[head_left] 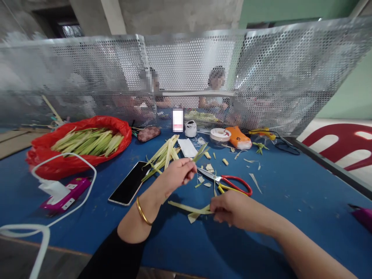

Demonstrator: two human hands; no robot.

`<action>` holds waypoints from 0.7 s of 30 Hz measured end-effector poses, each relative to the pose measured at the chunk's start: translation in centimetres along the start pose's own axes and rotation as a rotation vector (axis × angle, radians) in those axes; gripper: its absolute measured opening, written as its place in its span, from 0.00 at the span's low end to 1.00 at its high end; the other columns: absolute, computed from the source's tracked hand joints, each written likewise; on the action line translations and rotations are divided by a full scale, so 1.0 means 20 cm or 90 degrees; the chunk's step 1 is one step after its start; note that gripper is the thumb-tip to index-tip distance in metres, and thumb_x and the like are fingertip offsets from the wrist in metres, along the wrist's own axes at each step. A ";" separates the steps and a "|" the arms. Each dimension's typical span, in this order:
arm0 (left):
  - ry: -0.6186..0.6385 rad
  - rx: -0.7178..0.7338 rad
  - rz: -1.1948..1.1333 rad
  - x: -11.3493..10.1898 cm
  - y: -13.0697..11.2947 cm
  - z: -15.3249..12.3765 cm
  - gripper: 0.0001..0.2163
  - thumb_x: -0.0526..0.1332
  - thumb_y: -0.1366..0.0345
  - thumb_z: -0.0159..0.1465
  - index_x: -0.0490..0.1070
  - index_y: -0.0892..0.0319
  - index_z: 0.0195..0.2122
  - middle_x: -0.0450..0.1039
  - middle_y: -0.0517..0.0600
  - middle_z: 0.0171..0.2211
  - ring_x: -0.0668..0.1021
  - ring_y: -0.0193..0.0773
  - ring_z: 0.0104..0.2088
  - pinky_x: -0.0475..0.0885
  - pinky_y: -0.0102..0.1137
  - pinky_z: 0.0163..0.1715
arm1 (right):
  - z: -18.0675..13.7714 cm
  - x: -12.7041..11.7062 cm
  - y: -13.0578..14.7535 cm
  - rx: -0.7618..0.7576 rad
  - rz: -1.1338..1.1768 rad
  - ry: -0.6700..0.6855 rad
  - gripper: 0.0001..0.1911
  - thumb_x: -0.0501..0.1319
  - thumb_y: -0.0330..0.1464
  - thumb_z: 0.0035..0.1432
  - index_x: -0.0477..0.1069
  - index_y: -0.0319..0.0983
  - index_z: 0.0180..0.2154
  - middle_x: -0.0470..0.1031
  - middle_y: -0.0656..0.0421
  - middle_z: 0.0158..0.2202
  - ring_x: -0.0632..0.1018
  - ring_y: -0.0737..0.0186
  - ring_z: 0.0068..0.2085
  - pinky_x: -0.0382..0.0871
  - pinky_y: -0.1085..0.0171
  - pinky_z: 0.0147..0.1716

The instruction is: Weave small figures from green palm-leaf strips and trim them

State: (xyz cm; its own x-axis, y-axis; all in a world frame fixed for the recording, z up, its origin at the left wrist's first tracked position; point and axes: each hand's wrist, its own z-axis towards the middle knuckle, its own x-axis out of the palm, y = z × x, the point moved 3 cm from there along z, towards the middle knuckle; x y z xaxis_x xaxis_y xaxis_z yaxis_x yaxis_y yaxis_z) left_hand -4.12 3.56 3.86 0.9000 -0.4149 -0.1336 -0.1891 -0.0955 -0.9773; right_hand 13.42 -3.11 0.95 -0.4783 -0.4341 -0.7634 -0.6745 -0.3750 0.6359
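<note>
My left hand is closed over the middle of the blue table, pinching a green leaf strip that sticks out beyond the fingers. To its right and nearer me, my right hand grips a pale husk strip whose long end points left. A wider scrap of husk lies against or just under that strip. Scissors with red and yellow handles rest behind my right hand, blades toward the left hand. A small heap of husk strips lies behind my left wrist.
A red plastic bag full of husks stands left. Nearby are a black phone, a purple power strip and a looping white cable. Toward the perforated screen sit a thread spool, tape roll and orange packet.
</note>
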 end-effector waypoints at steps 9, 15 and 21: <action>0.193 -0.130 -0.063 0.25 0.22 0.02 0.14 0.58 0.53 0.59 0.66 0.61 0.30 0.75 0.50 0.27 0.76 0.33 0.19 0.65 0.26 0.19 | 0.01 -0.13 0.03 -0.101 -0.084 -0.197 0.13 0.54 0.29 0.63 0.77 0.43 0.33 0.77 0.59 0.33 0.77 0.64 0.34 0.65 0.68 0.33; 0.225 -0.170 -0.128 0.26 0.23 0.03 0.17 0.62 0.50 0.54 0.67 0.61 0.29 0.75 0.50 0.24 0.71 0.29 0.14 0.64 0.24 0.13 | 0.01 -0.13 0.02 -0.097 -0.143 -0.242 0.10 0.56 0.29 0.61 0.76 0.42 0.32 0.76 0.60 0.31 0.76 0.64 0.33 0.64 0.68 0.32; 0.266 -0.195 -0.169 0.24 0.21 0.02 0.15 0.62 0.53 0.55 0.68 0.63 0.30 0.73 0.49 0.24 0.68 0.27 0.14 0.61 0.23 0.14 | 0.01 -0.15 0.00 -0.108 -0.215 -0.295 0.10 0.56 0.28 0.61 0.74 0.41 0.31 0.75 0.60 0.29 0.74 0.65 0.30 0.60 0.67 0.31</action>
State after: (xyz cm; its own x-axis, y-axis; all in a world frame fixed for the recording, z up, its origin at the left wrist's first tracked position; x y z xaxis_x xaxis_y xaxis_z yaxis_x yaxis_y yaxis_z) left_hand -0.43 1.45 -0.99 0.7122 -0.6572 0.2466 -0.1390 -0.4763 -0.8682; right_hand 14.67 -1.62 3.19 -0.4739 0.1197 -0.8724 -0.7513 -0.5717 0.3297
